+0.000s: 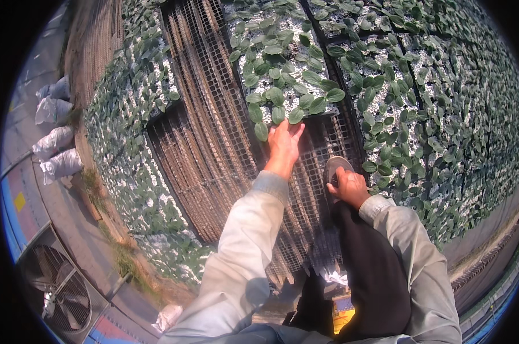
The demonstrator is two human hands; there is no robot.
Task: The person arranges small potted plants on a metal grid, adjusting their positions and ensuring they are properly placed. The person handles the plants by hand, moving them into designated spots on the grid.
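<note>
My left hand point(284, 144) reaches to the near edge of a plug tray of seedlings point(291, 96), with broad green leaves over white granules. Its fingertips are partly hidden beneath the front leaves, so whether they grip the tray or a seedling is unclear. Below that hand lies a black plastic cell tray point(300, 185), its open grid showing brown slats beneath. My right hand point(349, 187) rests with curled fingers by my raised leg, just over the dark shoe point(339, 165) standing on the grid. Whether anything is inside those fingers cannot be seen.
More seedling trays spread right point(397, 107) and left point(135, 142). Black grid trays point(199, 163) lie between them. At the far left are several white sacks point(62, 165) and a large caged fan point(59, 288). A yellow object point(343, 309) sits low between my legs.
</note>
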